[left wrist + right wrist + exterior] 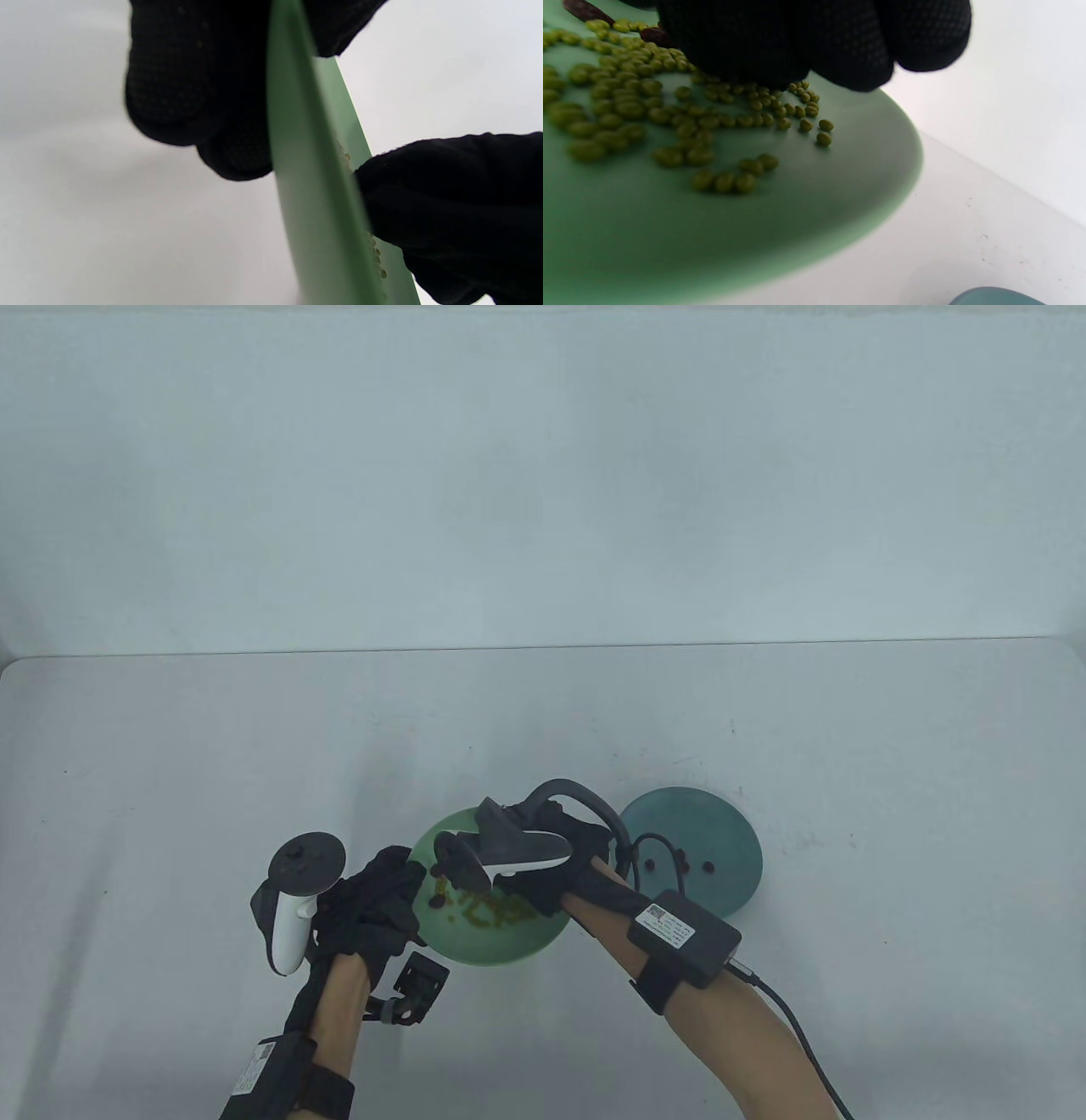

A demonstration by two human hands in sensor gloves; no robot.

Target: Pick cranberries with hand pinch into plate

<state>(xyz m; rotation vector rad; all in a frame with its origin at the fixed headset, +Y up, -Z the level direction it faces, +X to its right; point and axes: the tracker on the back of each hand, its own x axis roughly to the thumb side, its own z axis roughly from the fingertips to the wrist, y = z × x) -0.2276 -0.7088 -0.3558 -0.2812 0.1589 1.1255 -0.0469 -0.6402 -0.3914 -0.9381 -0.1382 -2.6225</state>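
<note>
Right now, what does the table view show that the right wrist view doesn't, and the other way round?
Only the table view shows the left hand at the light green plate's rim and three dark cranberries on the teal plate. Only the right wrist view shows individual green beans clearly. Both show the right hand over the light green plate.
</note>
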